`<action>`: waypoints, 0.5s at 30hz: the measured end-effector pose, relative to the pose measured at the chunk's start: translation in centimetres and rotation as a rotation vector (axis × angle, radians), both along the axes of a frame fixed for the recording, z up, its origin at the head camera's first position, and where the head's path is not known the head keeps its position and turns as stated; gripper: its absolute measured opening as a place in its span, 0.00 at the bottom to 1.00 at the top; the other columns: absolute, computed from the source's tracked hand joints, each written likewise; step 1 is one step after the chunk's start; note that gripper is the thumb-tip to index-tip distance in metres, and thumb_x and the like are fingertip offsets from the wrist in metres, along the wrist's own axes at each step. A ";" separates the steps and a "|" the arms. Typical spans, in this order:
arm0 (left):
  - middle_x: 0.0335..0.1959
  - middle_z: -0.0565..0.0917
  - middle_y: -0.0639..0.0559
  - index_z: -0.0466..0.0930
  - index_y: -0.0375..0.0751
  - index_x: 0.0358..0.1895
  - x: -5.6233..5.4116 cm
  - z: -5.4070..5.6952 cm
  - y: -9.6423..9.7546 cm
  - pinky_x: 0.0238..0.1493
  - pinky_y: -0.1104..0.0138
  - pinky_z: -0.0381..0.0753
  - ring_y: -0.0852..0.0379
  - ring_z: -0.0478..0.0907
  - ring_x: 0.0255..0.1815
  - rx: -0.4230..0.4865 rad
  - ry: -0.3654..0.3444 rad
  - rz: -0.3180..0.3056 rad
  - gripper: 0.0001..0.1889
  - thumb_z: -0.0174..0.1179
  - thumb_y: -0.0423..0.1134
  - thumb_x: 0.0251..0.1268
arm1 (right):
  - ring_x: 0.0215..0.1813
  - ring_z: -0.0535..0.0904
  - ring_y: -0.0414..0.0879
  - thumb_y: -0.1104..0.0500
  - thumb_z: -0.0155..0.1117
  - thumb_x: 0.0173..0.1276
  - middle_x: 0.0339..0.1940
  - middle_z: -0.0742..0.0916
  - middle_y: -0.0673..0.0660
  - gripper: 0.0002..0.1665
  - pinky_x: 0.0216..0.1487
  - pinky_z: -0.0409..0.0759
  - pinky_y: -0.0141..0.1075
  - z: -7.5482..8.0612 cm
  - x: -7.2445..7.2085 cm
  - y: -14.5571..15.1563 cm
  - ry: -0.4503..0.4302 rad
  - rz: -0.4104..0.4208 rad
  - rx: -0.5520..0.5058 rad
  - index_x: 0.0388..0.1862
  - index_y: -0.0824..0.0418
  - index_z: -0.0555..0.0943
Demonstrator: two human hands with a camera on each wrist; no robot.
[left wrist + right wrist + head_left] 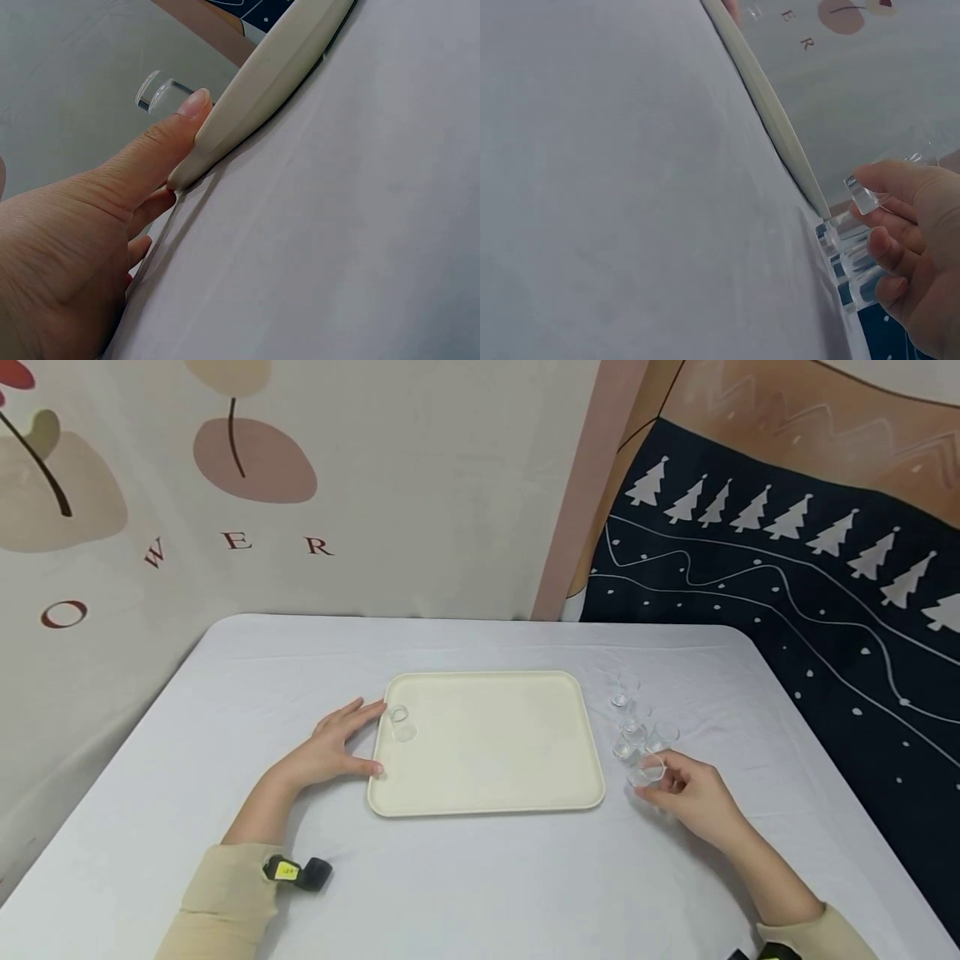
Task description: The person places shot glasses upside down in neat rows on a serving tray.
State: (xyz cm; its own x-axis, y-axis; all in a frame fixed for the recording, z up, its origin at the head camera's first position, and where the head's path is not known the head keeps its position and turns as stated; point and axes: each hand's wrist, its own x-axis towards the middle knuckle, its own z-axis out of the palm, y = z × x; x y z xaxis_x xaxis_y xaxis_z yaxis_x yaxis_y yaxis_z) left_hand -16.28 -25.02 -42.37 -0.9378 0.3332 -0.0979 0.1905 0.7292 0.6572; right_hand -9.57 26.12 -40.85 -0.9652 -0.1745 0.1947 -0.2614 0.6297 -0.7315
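Pinching a clear glass (647,771): right hand (696,795) (left hand (328,753) touches the tray (495,747)).

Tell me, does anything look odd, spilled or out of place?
One thing: the glass on the left side of the tray appears upside down, thick base up, while the clustered glasses right of it stand base down. That could be deliberate. No spill or damage shows.

Cups (633,732) stand right of the tray (487,743).
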 end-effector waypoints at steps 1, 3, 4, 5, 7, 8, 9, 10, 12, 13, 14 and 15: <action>0.76 0.50 0.40 0.55 0.48 0.75 0.0 0.0 0.0 0.62 0.29 0.39 0.31 0.36 0.74 0.001 -0.001 0.001 0.56 0.74 0.58 0.40 | 0.18 0.68 0.39 0.67 0.75 0.52 0.17 0.76 0.48 0.16 0.15 0.68 0.31 0.2 0.1 -0.1 -0.006 0.002 -0.006 0.40 0.59 0.82; 0.76 0.49 0.39 0.55 0.48 0.75 0.0 0.0 0.0 0.62 0.29 0.39 0.31 0.36 0.73 0.000 -0.005 0.003 0.56 0.74 0.58 0.40 | 0.18 0.67 0.38 0.66 0.75 0.52 0.17 0.76 0.47 0.16 0.15 0.67 0.31 0.6 0.1 -0.4 -0.005 0.005 -0.010 0.40 0.58 0.82; 0.76 0.49 0.39 0.55 0.48 0.75 0.1 0.0 0.0 0.62 0.29 0.39 0.31 0.36 0.74 0.000 -0.005 0.002 0.56 0.74 0.58 0.40 | 0.18 0.67 0.38 0.66 0.75 0.52 0.17 0.76 0.47 0.16 0.15 0.67 0.31 0.7 0.2 -0.6 0.003 0.007 -0.011 0.40 0.58 0.82; 0.76 0.50 0.40 0.55 0.48 0.75 0.1 0.0 0.0 0.62 0.29 0.39 0.32 0.36 0.74 0.001 -0.005 0.001 0.56 0.74 0.58 0.40 | 0.18 0.66 0.38 0.66 0.75 0.52 0.17 0.76 0.47 0.16 0.15 0.66 0.31 0.9 0.2 -0.7 0.014 0.011 -0.011 0.40 0.58 0.82; 0.76 0.50 0.40 0.55 0.48 0.75 0.0 0.0 0.0 0.62 0.29 0.39 0.32 0.36 0.74 0.000 -0.002 -0.004 0.56 0.74 0.59 0.40 | 0.18 0.66 0.38 0.66 0.75 0.52 0.17 0.75 0.47 0.16 0.15 0.65 0.30 1.3 0.2 -1.0 0.039 0.020 -0.014 0.41 0.57 0.83; 0.76 0.50 0.40 0.55 0.48 0.75 0.0 0.0 0.0 0.62 0.29 0.39 0.32 0.36 0.74 0.000 0.000 -0.007 0.56 0.74 0.59 0.40 | 0.19 0.65 0.38 0.66 0.75 0.53 0.17 0.75 0.46 0.16 0.16 0.65 0.30 1.5 0.2 -1.2 0.050 0.026 -0.016 0.41 0.57 0.83; 0.76 0.50 0.40 0.55 0.48 0.75 0.0 0.0 0.0 0.62 0.29 0.39 0.32 0.36 0.74 0.000 0.003 -0.007 0.56 0.74 0.59 0.40 | 0.19 0.65 0.38 0.66 0.75 0.53 0.17 0.75 0.46 0.16 0.16 0.64 0.30 1.7 0.2 -1.3 0.060 0.031 -0.015 0.41 0.57 0.83; 0.76 0.50 0.40 0.55 0.48 0.75 0.0 0.0 0.0 0.62 0.29 0.39 0.32 0.36 0.74 0.001 0.005 -0.010 0.56 0.74 0.59 0.40 | 0.19 0.65 0.38 0.65 0.75 0.53 0.17 0.75 0.46 0.17 0.16 0.64 0.30 1.9 0.2 -1.4 0.070 0.038 -0.017 0.42 0.57 0.83; 0.76 0.50 0.39 0.55 0.48 0.75 0.0 0.1 0.0 0.61 0.28 0.39 0.31 0.36 0.73 0.003 0.008 -0.014 0.56 0.74 0.58 0.41 | 0.20 0.65 0.38 0.65 0.75 0.53 0.18 0.75 0.46 0.17 0.18 0.64 0.31 2.2 0.1 -1.8 0.084 0.046 -0.015 0.42 0.57 0.83; 0.76 0.50 0.39 0.55 0.48 0.75 0.1 0.1 0.0 0.61 0.29 0.39 0.31 0.37 0.73 0.002 0.007 -0.012 0.55 0.74 0.58 0.40 | 0.20 0.65 0.39 0.65 0.75 0.54 0.18 0.75 0.46 0.17 0.19 0.64 0.31 2.3 0.0 -1.9 0.090 0.050 -0.014 0.43 0.57 0.83; 0.76 0.50 0.39 0.55 0.48 0.75 0.1 0.1 0.0 0.61 0.28 0.39 0.31 0.37 0.73 0.003 0.007 -0.013 0.55 0.74 0.58 0.41 | 0.21 0.66 0.39 0.65 0.75 0.54 0.18 0.75 0.46 0.17 0.19 0.64 0.31 2.5 -0.1 -2.1 0.095 0.053 -0.014 0.43 0.57 0.83; 0.76 0.49 0.39 0.55 0.48 0.75 0.1 0.1 0.0 0.61 0.28 0.39 0.30 0.37 0.73 0.003 0.007 -0.011 0.55 0.74 0.58 0.41 | 0.21 0.66 0.39 0.65 0.75 0.54 0.18 0.75 0.46 0.17 0.20 0.64 0.31 2.6 -0.2 -2.2 0.100 0.057 -0.016 0.43 0.57 0.84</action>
State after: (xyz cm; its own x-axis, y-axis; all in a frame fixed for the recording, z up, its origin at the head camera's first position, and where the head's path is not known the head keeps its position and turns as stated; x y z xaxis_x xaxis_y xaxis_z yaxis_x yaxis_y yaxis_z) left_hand -16.17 -24.99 -42.24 -0.9346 0.3441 -0.0904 0.2032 0.7248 0.6583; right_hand -9.79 23.92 -38.26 -0.9292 -0.2248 0.2932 -0.3691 0.5998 -0.7099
